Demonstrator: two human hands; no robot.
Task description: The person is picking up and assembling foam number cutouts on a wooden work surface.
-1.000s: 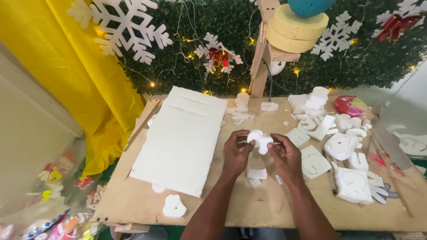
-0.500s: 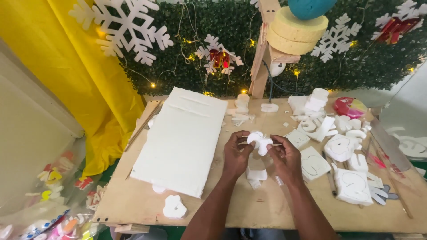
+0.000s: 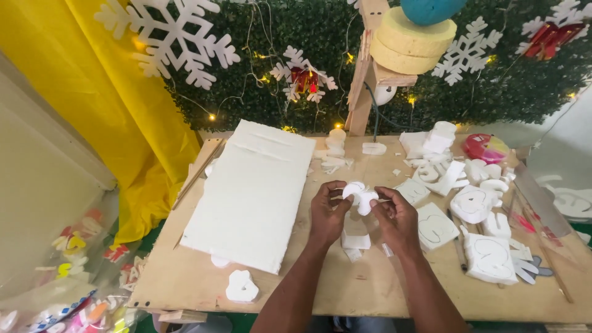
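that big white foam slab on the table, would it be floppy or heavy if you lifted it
The white foam slab looks thick and flat, so probably stiff and light for its size. Its ragged edges hint it would crumble or snap rather than bend. Lying flat on the wooden table, it shouldn't tip.

Bare board (image 3: 394, 290) lies along the near edge, open for a hand apart from one small foam cutout (image 3: 241, 287) near the left corner. The big foam sheet (image 3: 253, 191) fills the left half. Foam shapes (image 3: 475, 203) crowd the right side; a wooden post (image 3: 364, 80) blocks the far edge.
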